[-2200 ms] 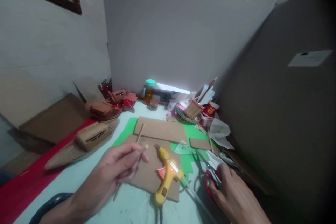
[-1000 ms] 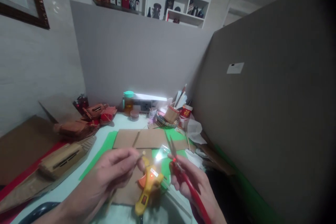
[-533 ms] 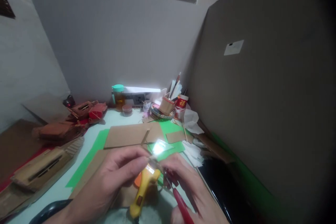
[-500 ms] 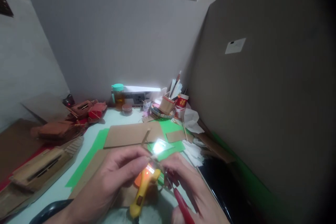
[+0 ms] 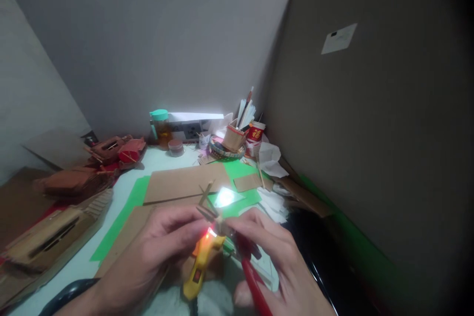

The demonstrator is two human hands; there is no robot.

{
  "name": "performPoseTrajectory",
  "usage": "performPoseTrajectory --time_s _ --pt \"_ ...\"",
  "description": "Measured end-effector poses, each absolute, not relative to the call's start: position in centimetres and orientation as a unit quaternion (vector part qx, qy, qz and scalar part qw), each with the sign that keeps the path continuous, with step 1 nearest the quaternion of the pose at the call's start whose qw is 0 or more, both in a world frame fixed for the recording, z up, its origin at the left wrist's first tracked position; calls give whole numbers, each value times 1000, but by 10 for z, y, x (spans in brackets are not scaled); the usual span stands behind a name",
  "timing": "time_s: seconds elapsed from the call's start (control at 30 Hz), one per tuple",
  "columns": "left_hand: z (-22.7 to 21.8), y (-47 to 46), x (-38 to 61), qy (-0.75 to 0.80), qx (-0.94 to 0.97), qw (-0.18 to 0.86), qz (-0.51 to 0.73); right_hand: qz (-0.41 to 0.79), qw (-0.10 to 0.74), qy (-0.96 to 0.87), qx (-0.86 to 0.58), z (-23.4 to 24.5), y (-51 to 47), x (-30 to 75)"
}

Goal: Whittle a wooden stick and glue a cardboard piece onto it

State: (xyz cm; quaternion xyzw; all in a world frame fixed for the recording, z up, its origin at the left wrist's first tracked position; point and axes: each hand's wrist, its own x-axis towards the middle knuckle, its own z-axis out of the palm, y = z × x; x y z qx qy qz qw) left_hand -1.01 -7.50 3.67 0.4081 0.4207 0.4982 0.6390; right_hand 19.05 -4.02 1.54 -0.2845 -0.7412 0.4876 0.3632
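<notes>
Right hand [image 5: 279, 254] clamped round red-handled scissors [image 5: 255, 284], left hand [image 5: 159, 247] pinched on a thin stick [image 5: 206, 193].

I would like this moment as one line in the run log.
left hand: holds thin tan stick | right hand: holds red-handled scissors | between hands in view: yellow glue gun | beyond: cardboard sheet

The left hand [image 5: 166, 244] holds a thin stick [image 5: 206, 193] close beside the right hand [image 5: 276, 244], which grips red scissors [image 5: 255, 284], with a yellow glue gun [image 5: 202, 260], brown cardboard [image 5: 187, 180] and a green sheet [image 5: 123, 221] on the table [image 5: 165, 161] around them.
</notes>
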Motion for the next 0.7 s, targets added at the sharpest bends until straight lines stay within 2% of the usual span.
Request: performPoseTrajectory --time_s 0.07,0.47,0.7 --pt "38 -75 -8 402 392 653 508 482 359 -745 -289 16 -41 192" --pt "39 -75 -5 503 422 567 498 414 338 -778 -331 10 -40 192" --pt "28 -71 -3 488 320 596 551 266 431 -800 -321 0 -32 187"
